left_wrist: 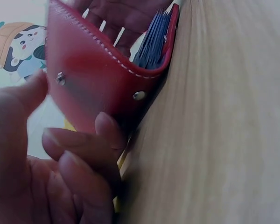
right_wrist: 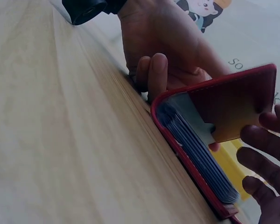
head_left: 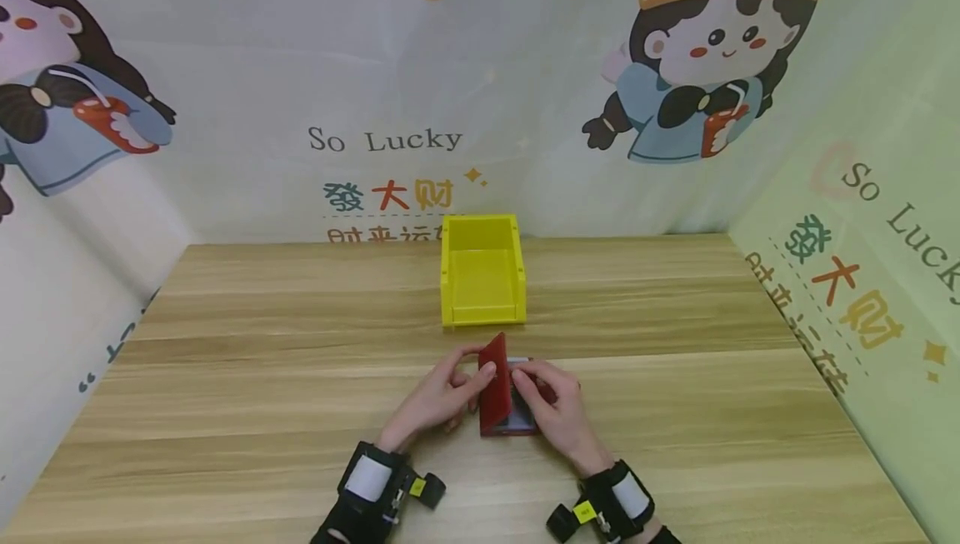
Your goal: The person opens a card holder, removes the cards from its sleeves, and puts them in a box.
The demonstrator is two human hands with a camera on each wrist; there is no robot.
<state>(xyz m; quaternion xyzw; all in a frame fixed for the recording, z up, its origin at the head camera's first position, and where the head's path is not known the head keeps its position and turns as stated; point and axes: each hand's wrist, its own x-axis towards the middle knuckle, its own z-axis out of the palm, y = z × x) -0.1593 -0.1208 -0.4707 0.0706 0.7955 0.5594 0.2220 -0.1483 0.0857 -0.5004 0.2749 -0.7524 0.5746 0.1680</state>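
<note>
Presently, the left hand (head_left: pixel 435 395) holds the red card holder (head_left: pixel 492 398) ajar; whether the bent-fingered right hand (head_left: pixel 561 411) pinches anything is unclear.

One red leather booklet (left_wrist: pixel 91 79), white-stitched, with two silver metal studs (left_wrist: pixel 139 95), stood partly open; thin dark leaves (left_wrist: pixel 151 44) filled it. A left hand (left_wrist: pixel 60 163) held its cover; a right hand (left_wrist: pixel 126 16) showed behind.
</note>
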